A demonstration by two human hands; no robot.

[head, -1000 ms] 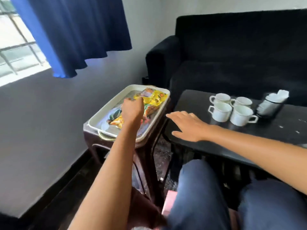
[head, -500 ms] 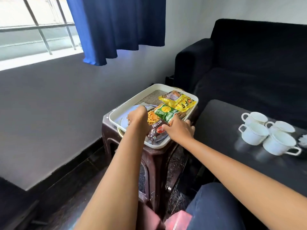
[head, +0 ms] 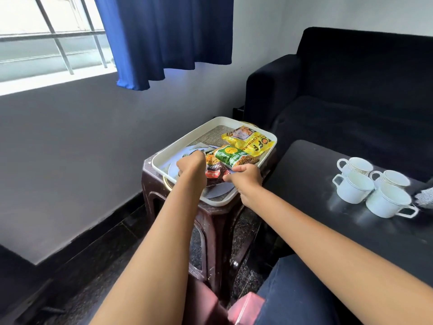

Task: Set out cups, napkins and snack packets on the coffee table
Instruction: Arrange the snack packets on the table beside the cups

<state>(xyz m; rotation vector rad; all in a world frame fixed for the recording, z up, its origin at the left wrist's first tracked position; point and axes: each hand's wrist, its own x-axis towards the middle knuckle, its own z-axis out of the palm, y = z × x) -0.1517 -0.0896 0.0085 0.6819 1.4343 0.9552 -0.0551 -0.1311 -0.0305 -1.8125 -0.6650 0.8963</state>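
Both our hands are over the white tray point(head: 164, 158) on the brown stool point(head: 210, 221): left hand point(head: 191, 166) and right hand point(head: 246, 178) curled, pinching the dark snack packet point(head: 216, 172). Green packet point(head: 232, 156) and yellow packet point(head: 250, 140) lie beyond. Four white cups point(head: 372, 186) stand on the black worktop point(head: 304, 184).

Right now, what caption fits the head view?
Both hands reach snack packets in the tray.
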